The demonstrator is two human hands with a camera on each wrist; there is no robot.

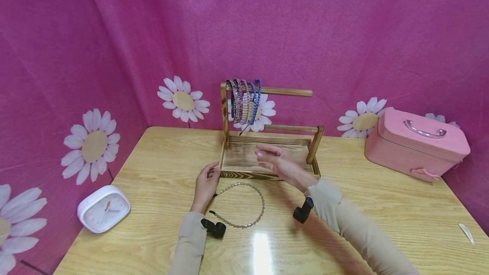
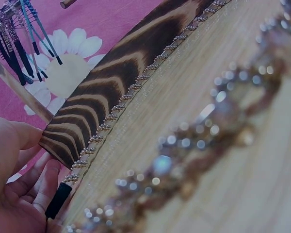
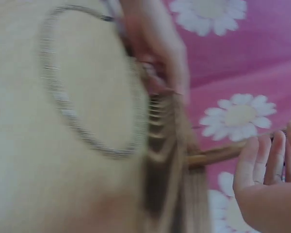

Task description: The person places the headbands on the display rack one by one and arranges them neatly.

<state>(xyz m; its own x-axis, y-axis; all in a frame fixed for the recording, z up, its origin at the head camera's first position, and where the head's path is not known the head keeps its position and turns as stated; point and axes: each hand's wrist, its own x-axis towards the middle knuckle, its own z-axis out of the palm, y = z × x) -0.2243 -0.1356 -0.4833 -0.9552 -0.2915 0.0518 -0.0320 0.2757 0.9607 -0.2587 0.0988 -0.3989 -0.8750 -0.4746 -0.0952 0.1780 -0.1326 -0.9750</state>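
Observation:
A wooden headband stand (image 1: 250, 175) with a tray base stands near the back of the table. Several beaded headbands (image 1: 244, 101), dark, pink and blue, hang on its upper bar near the left post. My left hand (image 1: 206, 186) grips the tray's front left corner, thumb and fingers around it in the left wrist view. Beside that hand, a beaded headband (image 1: 263, 205) with black tips lies on the table; its beads (image 2: 203, 141) look large and blurred up close. Over the tray, my right hand (image 1: 284, 166) is held with straight fingers and nothing in them.
A white clock (image 1: 104, 209) stands at the table's left edge. At the back right sits a pink case (image 1: 416, 145) with a silver handle. A small white piece (image 1: 466, 233) lies near the right edge. Behind the table hangs a pink flowered cloth (image 1: 305, 33).

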